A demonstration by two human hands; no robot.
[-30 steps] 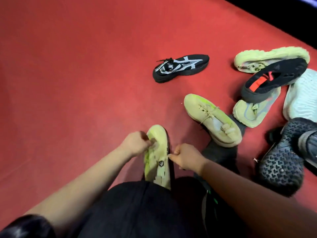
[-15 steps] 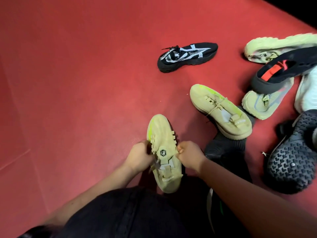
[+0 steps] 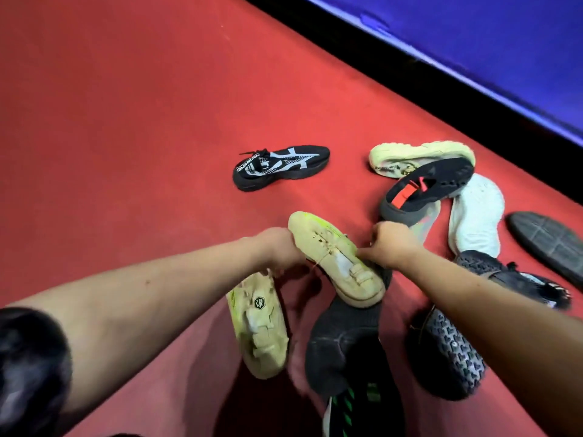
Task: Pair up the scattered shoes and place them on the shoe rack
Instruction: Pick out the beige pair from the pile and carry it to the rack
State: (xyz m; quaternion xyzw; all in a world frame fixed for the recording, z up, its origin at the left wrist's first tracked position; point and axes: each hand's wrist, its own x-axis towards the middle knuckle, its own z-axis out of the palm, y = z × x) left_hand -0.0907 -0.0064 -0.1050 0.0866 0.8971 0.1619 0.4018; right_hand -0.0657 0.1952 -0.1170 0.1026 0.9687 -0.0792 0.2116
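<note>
The left hand (image 3: 277, 250) has its grip closed on the toe end of a tan shoe (image 3: 262, 323), which hangs below it, heel toward the person. The right hand (image 3: 389, 244) closes on the laces side of the matching tan shoe (image 3: 334, 257), which lies between the two grips, resting on a dark sock (image 3: 342, 342). Beyond the grips, on the red floor (image 3: 126, 121), lie a black shoe (image 3: 280, 167) and, to the right, a heap of shoes (image 3: 441, 190).

Red floor (image 3: 126, 105) all around me, matte, evenly lit. Black strip (image 3: 410, 80) runs diagonally along its far edge (top right), blue-purple surface (image 3: 489, 42) beyond it.
</note>
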